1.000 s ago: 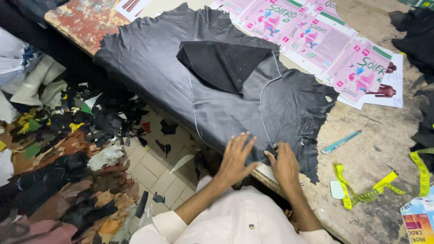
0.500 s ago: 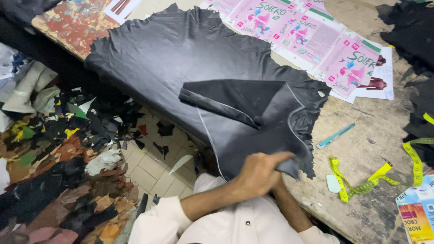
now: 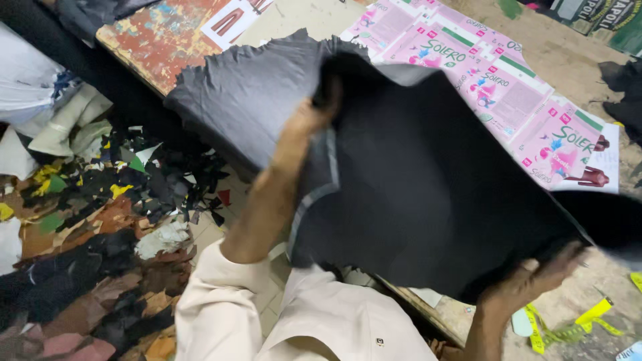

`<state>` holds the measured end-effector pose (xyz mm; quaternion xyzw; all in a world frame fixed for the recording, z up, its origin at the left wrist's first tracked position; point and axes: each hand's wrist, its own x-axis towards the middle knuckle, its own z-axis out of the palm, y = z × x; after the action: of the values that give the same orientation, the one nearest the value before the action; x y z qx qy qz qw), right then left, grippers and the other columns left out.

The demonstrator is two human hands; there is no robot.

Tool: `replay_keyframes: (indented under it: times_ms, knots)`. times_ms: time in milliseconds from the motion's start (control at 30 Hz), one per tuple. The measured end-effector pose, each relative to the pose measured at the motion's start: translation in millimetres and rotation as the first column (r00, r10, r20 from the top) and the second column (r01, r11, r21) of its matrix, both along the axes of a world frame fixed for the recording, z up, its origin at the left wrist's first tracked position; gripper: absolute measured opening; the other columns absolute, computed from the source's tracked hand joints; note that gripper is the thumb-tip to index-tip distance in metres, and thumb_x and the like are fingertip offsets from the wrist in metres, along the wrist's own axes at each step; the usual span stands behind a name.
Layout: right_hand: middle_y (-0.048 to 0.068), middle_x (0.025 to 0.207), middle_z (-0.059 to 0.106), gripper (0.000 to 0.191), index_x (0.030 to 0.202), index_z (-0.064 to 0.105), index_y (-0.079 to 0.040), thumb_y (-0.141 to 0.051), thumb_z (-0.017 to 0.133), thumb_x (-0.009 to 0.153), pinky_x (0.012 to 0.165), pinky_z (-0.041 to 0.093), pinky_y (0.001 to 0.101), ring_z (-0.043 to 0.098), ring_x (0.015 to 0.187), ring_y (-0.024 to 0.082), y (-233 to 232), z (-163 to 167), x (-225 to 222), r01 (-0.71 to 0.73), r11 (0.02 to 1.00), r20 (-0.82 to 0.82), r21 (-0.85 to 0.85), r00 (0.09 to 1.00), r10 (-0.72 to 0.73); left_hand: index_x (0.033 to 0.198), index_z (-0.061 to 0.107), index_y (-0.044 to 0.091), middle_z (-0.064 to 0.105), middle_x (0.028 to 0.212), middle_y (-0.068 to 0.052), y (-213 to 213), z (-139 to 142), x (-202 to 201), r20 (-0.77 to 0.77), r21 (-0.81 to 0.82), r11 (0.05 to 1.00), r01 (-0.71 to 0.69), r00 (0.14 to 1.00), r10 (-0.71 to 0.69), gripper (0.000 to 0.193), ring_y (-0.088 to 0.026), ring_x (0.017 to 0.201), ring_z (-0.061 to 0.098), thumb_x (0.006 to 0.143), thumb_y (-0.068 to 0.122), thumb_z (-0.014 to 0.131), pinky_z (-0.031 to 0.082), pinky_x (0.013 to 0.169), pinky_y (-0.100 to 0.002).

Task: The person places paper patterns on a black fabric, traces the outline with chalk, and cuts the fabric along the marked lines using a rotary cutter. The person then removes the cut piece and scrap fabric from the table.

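A large dark grey leather hide (image 3: 428,194) is lifted off the worktable (image 3: 314,20) and folded over, its black underside facing me. My left hand (image 3: 314,113) grips the hide's upper edge near the middle of the view, fingers hidden in the fold. My right hand (image 3: 535,281) holds the lower right edge from underneath, fingers curled on the leather. The far left part of the hide (image 3: 241,100) still lies on the table's front edge.
Pink printed cardboard sheets (image 3: 508,87) cover the table behind the hide. Yellow strips (image 3: 575,321) lie at the lower right. A heap of leather scraps in black, brown and yellow (image 3: 100,234) covers the floor at left. More dark leather (image 3: 625,80) sits at far right.
Both hands went from pressing the hide's near edge to gripping it and lifting it up. The hide has been folded over away from me, showing its black underside.
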<state>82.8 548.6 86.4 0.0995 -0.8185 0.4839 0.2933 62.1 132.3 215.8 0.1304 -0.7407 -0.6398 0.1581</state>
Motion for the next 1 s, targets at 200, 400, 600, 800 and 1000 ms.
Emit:
replay_keyframes:
  times_ms: [200,400,600,800,1000]
  knots:
    - [0.025,0.171,0.018,0.074,0.162,0.032,-0.023,-0.058,0.045,0.099,0.112,-0.002,0.079,0.013,0.155,0.049,-92.7,-43.3,0.0,-0.16,0.81,0.345,0.564,0.937,-0.055,0.088,0.065,0.007,0.056,0.07,0.011,-215.9,-101.4,-6.5,0.112,0.141,0.99,-0.021,0.994,0.006,0.033,-0.001,0.058,0.046,0.105,0.035,0.07,0.035,0.05,-0.024]
    - [0.02,0.169,0.021,0.073,0.159,0.038,-0.022,-0.06,0.048,0.097,0.113,-0.001,0.0783,0.014,0.155,0.047,-204.4,-73.1,18.6,-0.123,0.722,0.317,0.681,0.938,-0.139,0.097,0.075,-0.001,0.069,0.079,-0.012,-309.9,-152.9,-36.3,0.18,-0.509,0.855,-0.101,0.959,0.22,0.03,-0.025,0.072,0.065,0.092,0.029,0.08,0.046,0.062,-0.038]
    - [0.02,0.168,0.027,0.07,0.159,0.039,-0.019,-0.057,0.045,0.101,0.122,0.007,0.0724,0.019,0.157,0.044,-241.8,-96.6,18.6,-0.07,0.798,0.419,0.599,0.876,-0.237,0.109,0.076,0.001,0.073,0.095,-0.025,-339.4,-173.5,-67.9,0.007,-0.664,0.712,-0.228,0.951,0.31,0.027,-0.043,0.091,0.071,0.094,0.023,0.076,0.053,0.078,-0.049]
    - [0.02,0.168,0.026,0.077,0.16,0.039,-0.02,-0.061,0.05,0.095,0.115,0.006,0.0759,0.017,0.154,0.046,-238.6,-102.4,-26.2,-0.063,0.685,0.353,0.725,0.889,-0.293,0.104,0.076,0.002,0.076,0.096,-0.018,-353.1,-184.1,-101.1,-0.138,-0.676,0.655,-0.338,0.931,0.339,0.029,-0.039,0.089,0.072,0.087,0.025,0.083,0.054,0.078,-0.048]
    - [0.015,0.17,0.026,0.078,0.16,0.04,-0.026,-0.065,0.052,0.094,0.118,0.004,0.0748,0.017,0.157,0.043,-228.2,-98.3,-61.3,-0.067,0.681,0.332,0.729,0.905,-0.266,0.099,0.076,0.004,0.076,0.092,-0.015,-369.6,-206.2,-116.1,-0.078,-0.691,0.646,-0.324,0.922,0.378,0.029,-0.037,0.086,0.071,0.084,0.027,0.086,0.052,0.073,-0.048]
